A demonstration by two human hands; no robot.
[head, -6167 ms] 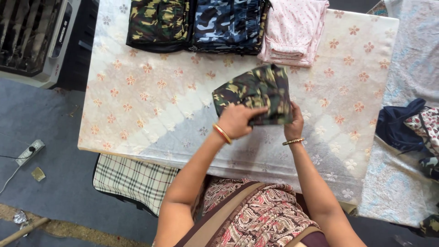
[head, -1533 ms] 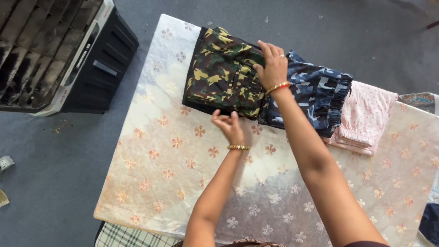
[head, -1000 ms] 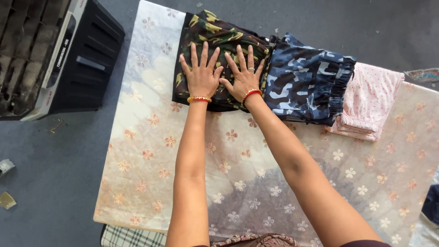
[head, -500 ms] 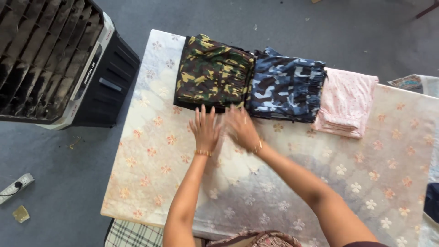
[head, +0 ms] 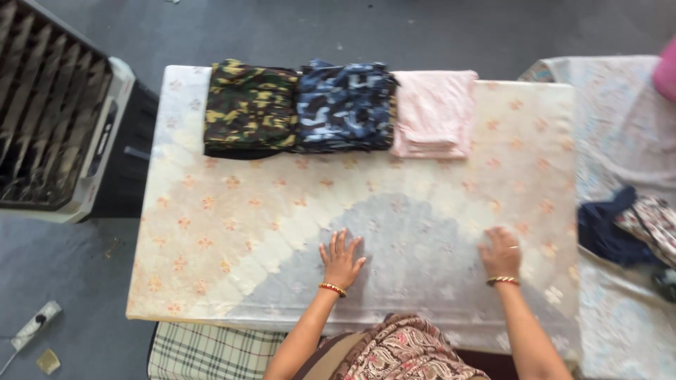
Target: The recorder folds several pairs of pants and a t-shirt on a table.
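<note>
While both hands lie flat and empty on the floral desk point(head: 232, 232), left hand point(head: 341, 259) well apart from right hand point(head: 501, 253), three folded stacks line the far edge: green camouflage stack point(head: 250, 107), blue camouflage stack point(head: 344, 105), pink stack point(head: 434, 112).

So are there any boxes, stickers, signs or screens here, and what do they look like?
No packages, signs or screens show.
Small yellowish square scrap: flat on the grey floor at bottom left, maybe a label; too small to tell.
White power strip: on the floor just above that scrap, long and narrow, no label visible.
</note>
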